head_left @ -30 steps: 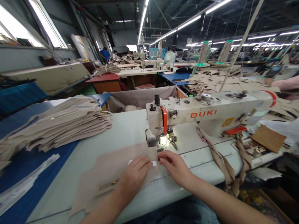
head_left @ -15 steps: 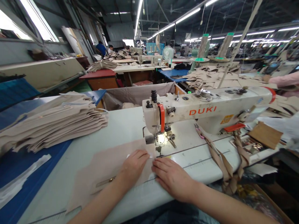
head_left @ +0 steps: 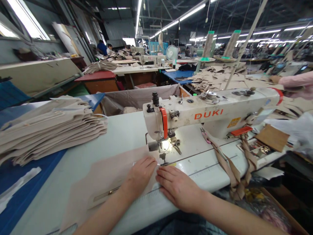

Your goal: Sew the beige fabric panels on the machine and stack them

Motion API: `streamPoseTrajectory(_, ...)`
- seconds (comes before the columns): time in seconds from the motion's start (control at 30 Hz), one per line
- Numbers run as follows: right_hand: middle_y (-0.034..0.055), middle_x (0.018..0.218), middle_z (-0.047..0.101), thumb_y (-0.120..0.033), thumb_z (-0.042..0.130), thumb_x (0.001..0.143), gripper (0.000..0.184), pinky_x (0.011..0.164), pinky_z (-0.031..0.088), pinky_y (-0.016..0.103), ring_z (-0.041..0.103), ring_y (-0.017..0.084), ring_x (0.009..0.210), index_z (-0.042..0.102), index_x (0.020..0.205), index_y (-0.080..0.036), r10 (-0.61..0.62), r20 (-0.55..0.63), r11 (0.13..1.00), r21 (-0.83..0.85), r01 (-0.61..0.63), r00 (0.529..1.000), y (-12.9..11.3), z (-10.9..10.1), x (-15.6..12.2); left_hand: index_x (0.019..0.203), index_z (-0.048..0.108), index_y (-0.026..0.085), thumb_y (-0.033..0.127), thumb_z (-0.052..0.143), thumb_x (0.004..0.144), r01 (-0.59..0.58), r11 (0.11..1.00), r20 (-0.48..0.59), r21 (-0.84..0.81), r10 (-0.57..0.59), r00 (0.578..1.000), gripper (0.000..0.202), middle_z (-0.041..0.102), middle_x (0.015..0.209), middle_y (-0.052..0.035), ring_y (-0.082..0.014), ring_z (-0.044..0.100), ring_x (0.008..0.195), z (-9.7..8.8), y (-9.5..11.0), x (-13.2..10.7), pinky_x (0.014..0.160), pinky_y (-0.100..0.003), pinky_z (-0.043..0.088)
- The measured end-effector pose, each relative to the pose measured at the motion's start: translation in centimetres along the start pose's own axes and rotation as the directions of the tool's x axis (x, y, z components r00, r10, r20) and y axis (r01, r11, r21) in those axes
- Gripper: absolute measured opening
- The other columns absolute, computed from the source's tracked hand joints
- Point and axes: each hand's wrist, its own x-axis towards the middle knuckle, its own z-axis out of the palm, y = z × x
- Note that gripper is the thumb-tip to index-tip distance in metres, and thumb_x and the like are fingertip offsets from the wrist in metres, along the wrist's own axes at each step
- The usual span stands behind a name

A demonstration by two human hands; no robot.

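A flat beige fabric panel (head_left: 110, 166) lies on the pale sewing table, with a zipper (head_left: 107, 195) set in its lower part. My left hand (head_left: 141, 174) rests on the panel, its fingers drawn together at the right edge. A small white piece shows in part by these fingers. From the other side my right hand (head_left: 178, 186) grips the same edge, fingertips close to the left ones. Just beyond both hands stands a white sewing machine (head_left: 210, 112) with its needle area lit. The needle tip and the fabric under my fingers are hidden.
Stacked beige panels (head_left: 49, 127) lie at the left on a blue surface. Thread snips (head_left: 205, 135) and beige strips (head_left: 222, 158) lie right of the needle. A tray of metal parts (head_left: 262, 148) sits farther right. Another person's pink sleeve (head_left: 297, 80) shows at the right edge.
The view has shifted slightly, so the machine and table sit a little farther left. Both hands stay at the panel's edge with almost no movement.
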Motion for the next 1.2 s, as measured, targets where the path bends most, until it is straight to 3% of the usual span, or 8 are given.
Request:
streamPoseTrajectory(0.4, 0.0116, 0.129, 0.062, -0.028, 0.042, 0.101, 0.033, 0.112, 0.036, 0.035, 0.049, 0.022, 0.126, 0.060, 0.124, -0.010, 0.000, -0.023, 1.000, -0.013, -0.001, 1.000, -0.1, -0.2, 0.0, 0.098, 0.063, 0.013, 0.003, 0.041, 0.090, -0.028, 0.991, -0.099, 0.130, 0.041, 0.994, 0.027, 0.068, 0.095, -0.0091, -0.0219, 0.063, 0.089, 0.5, 0.1, -0.5, 0.084, -0.036, 0.053)
streamPoseTrajectory(0.73, 0.0113, 0.117, 0.067, -0.022, 0.047, 0.098, 0.025, 0.103, 0.045, 0.036, 0.056, 0.021, 0.116, 0.063, 0.116, -0.014, 0.009, -0.042, 0.997, 0.082, -0.006, 0.999, 0.6, -0.4, 0.7, 0.099, 0.063, 0.014, 0.002, 0.043, 0.088, -0.008, 0.992, -0.053, 0.125, 0.014, 0.998, 0.026, 0.067, 0.095, -0.0085, -0.0216, 0.063, 0.091, 0.6, 0.1, -0.5, 0.084, -0.035, 0.053)
streamPoseTrajectory(0.87, 0.0093, 0.099, 0.069, -0.018, 0.054, 0.094, 0.018, 0.089, 0.050, 0.035, 0.059, 0.021, 0.096, 0.066, 0.107, -0.015, 0.054, -0.047, 0.998, -0.011, -0.054, 0.997, 2.3, -0.8, 2.2, 0.099, 0.065, 0.013, 0.002, 0.038, 0.090, -0.013, 0.990, -0.076, 0.143, 0.025, 0.997, 0.030, 0.068, 0.095, -0.0095, -0.0212, 0.064, 0.089, 0.6, 0.2, -0.5, 0.083, -0.034, 0.054)
streamPoseTrajectory(1.0, 0.0082, 0.093, 0.066, -0.017, 0.060, 0.092, 0.013, 0.085, 0.048, 0.034, 0.057, 0.022, 0.092, 0.067, 0.103, -0.015, 0.029, 0.017, 0.990, -0.140, -0.026, 0.999, 3.6, -1.0, 3.6, 0.105, 0.066, 0.012, 0.005, 0.033, 0.093, -0.003, 0.990, -0.031, 0.142, 0.008, 0.999, 0.035, 0.070, 0.096, -0.0105, -0.0212, 0.065, 0.091, 0.3, 0.4, -0.6, 0.085, -0.035, 0.055)
streamPoseTrajectory(1.2, 0.0064, 0.089, 0.064, -0.016, 0.060, 0.092, 0.008, 0.083, 0.045, 0.032, 0.056, 0.020, 0.089, 0.066, 0.096, -0.014, -0.027, 0.053, 0.980, -0.196, 0.037, 0.998, 3.9, -1.3, 3.9, 0.125, 0.060, 0.015, 0.019, 0.033, 0.100, 0.025, 0.997, -0.002, 0.076, -0.025, 1.000, 0.037, 0.068, 0.120, -0.0091, -0.0196, 0.062, 0.110, -0.3, 0.6, -1.6, 0.093, -0.034, 0.052)
